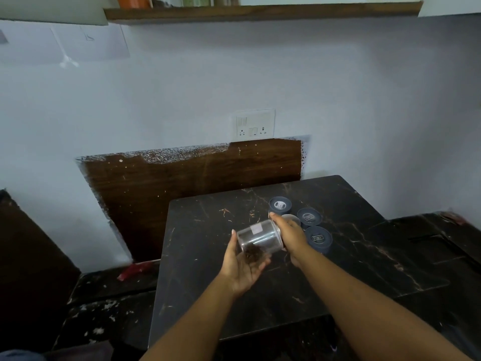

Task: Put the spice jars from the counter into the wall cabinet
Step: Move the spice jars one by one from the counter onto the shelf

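Note:
A clear spice jar (259,237) with a little dark spice inside lies on its side in the air above the black marble counter (208,295). My left hand (243,267) cups it from below at its base end. My right hand (290,234) grips its lid end. Three jars with dark blue-grey lids (279,205) (309,217) (318,238) stand on the counter just right of my hands. A further jar with a pale top (292,218) shows partly behind my right hand. The wall cabinet's wooden bottom shelf (260,13) runs along the top edge, with containers on it.
A brown wooden board (195,183) leans against the wall behind the counter, below a white switch socket (255,123). A red object (135,270) lies on the lower ledge at the left. A lower dark counter (442,243) extends to the right.

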A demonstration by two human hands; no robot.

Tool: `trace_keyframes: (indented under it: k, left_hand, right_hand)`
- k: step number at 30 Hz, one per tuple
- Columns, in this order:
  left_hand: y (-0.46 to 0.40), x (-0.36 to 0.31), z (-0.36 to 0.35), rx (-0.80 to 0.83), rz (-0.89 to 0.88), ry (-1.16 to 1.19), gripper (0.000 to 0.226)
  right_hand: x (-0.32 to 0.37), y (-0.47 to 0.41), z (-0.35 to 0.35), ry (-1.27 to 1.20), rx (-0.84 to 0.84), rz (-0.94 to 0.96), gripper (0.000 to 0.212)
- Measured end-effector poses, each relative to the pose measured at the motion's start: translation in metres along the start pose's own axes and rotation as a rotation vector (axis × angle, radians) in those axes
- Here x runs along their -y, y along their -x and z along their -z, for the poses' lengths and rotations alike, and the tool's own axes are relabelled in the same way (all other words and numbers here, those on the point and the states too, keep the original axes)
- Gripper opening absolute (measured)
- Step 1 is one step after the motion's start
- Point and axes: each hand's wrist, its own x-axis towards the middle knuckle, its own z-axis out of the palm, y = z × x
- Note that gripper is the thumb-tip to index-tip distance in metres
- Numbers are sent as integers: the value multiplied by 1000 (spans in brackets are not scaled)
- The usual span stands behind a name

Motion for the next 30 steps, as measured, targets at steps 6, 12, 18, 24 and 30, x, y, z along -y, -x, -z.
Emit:
trace_keyframes:
  k: [6,12,18,24,30]
  left_hand:
    - [6,-7,-1,-111,-61,-88,70]
    - [3,5,-19,-43,-209,-24,64]
    - [7,6,-16,-67,-278,-198,53]
    - [17,-5,-13,-87,-294,-119,51]
    - [24,-10,-22,-88,-402,-80,54]
  right_hand:
    - [13,8,1,27,76,-28,50]
    - [-11,36,-12,-222,190,-182,52]
    - [-22,41,-18,-263,309,-128,15]
    - [-5,33,-14,-535,397,-112,26]
    - [0,35,-19,-446,476,-58,47]
